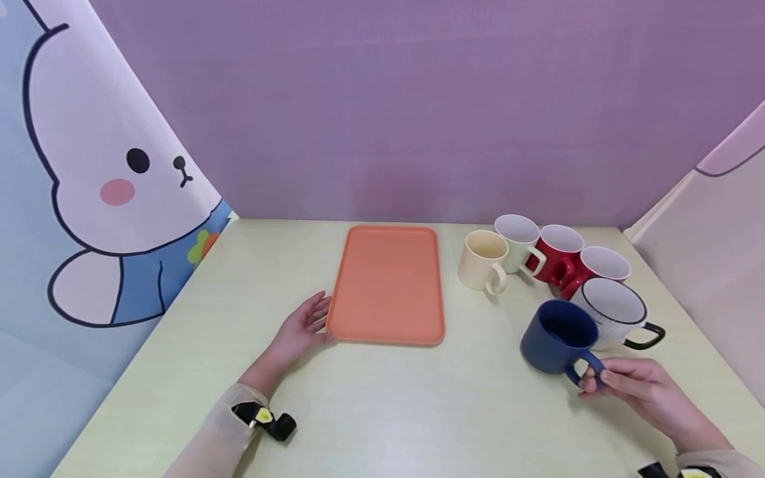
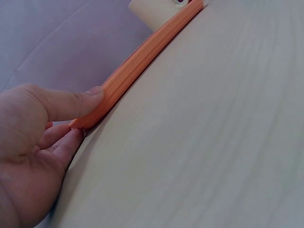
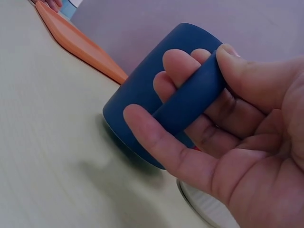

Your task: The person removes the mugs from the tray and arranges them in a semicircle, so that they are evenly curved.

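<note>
My right hand (image 1: 642, 392) grips the handle of a dark blue mug (image 1: 552, 345), with fingers through the loop and the thumb on top in the right wrist view. The blue mug (image 3: 152, 90) is a little above the table, its shadow apart from its base. At the near left corner of a flat orange tray (image 1: 388, 285), my left hand (image 1: 299, 332) holds the rim. The left wrist view shows the thumb on the tray's near side (image 2: 128, 71) and the fingers round the corner. The tray lies on the table.
Behind the blue mug stands a white mug (image 1: 609, 312) with black rim and handle. Beyond it are two red mugs (image 1: 558, 252), a pale green mug (image 1: 516, 242) and a cream mug (image 1: 478, 265). A purple cloth (image 1: 394, 119) rises at the table's back.
</note>
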`<state>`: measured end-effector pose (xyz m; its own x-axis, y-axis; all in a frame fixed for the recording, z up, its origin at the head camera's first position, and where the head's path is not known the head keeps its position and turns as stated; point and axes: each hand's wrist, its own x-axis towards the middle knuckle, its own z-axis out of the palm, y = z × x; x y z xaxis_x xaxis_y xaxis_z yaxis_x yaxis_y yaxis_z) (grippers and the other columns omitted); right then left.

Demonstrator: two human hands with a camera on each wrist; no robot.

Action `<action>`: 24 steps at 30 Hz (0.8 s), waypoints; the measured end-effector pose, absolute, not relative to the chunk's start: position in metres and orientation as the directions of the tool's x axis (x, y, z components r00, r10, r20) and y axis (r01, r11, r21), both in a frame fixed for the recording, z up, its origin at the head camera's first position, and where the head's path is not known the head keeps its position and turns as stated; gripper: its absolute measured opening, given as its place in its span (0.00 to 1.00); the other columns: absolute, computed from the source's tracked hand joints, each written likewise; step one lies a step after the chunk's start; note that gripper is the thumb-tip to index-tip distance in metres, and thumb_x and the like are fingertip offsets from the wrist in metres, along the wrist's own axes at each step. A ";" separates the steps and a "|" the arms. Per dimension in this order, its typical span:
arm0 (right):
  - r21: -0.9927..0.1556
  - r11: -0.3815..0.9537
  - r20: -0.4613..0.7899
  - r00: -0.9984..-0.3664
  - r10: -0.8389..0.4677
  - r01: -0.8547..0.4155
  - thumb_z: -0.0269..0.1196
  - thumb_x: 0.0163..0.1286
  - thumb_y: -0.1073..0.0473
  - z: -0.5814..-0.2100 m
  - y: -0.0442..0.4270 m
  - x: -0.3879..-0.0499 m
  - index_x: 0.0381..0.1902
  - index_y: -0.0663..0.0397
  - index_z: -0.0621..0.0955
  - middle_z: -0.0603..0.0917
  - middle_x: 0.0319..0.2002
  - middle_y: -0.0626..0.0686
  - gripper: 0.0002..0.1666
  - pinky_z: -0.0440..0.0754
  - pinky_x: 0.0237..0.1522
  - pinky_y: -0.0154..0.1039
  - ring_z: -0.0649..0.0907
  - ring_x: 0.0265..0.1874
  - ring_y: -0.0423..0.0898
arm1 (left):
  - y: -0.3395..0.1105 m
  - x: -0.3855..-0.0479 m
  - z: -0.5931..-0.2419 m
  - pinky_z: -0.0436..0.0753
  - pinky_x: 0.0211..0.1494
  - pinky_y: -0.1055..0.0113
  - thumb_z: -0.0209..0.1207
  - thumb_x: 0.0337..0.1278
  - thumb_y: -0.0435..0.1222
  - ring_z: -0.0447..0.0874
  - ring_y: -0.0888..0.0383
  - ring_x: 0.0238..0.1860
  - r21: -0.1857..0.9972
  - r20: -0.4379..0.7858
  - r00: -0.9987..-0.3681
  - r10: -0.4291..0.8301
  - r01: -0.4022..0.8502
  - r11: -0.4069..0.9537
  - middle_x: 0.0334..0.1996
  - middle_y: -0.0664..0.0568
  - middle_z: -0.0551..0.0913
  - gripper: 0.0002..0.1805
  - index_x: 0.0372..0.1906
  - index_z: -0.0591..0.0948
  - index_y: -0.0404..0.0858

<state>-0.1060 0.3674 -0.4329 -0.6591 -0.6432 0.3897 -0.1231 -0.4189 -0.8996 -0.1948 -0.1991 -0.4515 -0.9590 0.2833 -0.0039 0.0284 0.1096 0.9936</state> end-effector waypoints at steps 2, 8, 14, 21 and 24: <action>-0.902 -0.422 0.370 -0.674 -0.639 -0.095 0.27 0.67 0.88 -0.433 0.369 -0.104 0.54 0.85 0.73 0.84 0.48 0.68 0.30 0.82 0.57 0.46 0.83 0.54 0.58 | -0.199 -0.195 -0.452 0.69 0.70 0.52 0.62 0.50 0.14 0.58 0.34 0.72 0.994 -0.002 -0.958 0.286 0.029 0.105 0.73 0.28 0.57 0.50 0.76 0.47 0.24; -0.906 -0.414 0.360 -0.683 -0.635 -0.092 0.27 0.67 0.89 -0.438 0.375 -0.103 0.54 0.84 0.73 0.84 0.48 0.67 0.30 0.83 0.57 0.47 0.83 0.54 0.56 | -0.200 -0.195 -0.453 0.70 0.70 0.54 0.62 0.49 0.13 0.58 0.34 0.72 0.994 -0.007 -0.960 0.281 0.023 0.105 0.73 0.29 0.57 0.50 0.76 0.48 0.24; -0.904 -0.415 0.367 -0.689 -0.625 -0.105 0.26 0.66 0.89 -0.442 0.382 -0.104 0.54 0.85 0.73 0.84 0.48 0.67 0.30 0.82 0.57 0.49 0.83 0.54 0.57 | -0.200 -0.196 -0.454 0.71 0.69 0.54 0.62 0.48 0.13 0.59 0.35 0.72 0.994 -0.017 -0.962 0.273 0.012 0.104 0.73 0.30 0.58 0.51 0.76 0.49 0.25; -0.908 -0.419 0.310 -0.710 -0.633 -0.023 0.24 0.67 0.87 -0.439 0.387 -0.106 0.54 0.85 0.73 0.84 0.48 0.68 0.32 0.81 0.58 0.50 0.83 0.54 0.59 | -0.200 -0.196 -0.455 0.68 0.71 0.52 0.61 0.48 0.13 0.58 0.34 0.72 0.996 -0.003 -0.960 0.278 0.023 0.090 0.73 0.28 0.57 0.50 0.76 0.48 0.24; -0.907 -0.421 0.304 -0.700 -0.647 -0.005 0.24 0.67 0.88 -0.438 0.388 -0.107 0.55 0.84 0.72 0.83 0.49 0.69 0.32 0.81 0.59 0.50 0.82 0.55 0.59 | -0.200 -0.196 -0.454 0.68 0.71 0.52 0.61 0.48 0.13 0.58 0.34 0.72 0.995 0.000 -0.960 0.282 0.027 0.093 0.73 0.28 0.57 0.50 0.76 0.48 0.24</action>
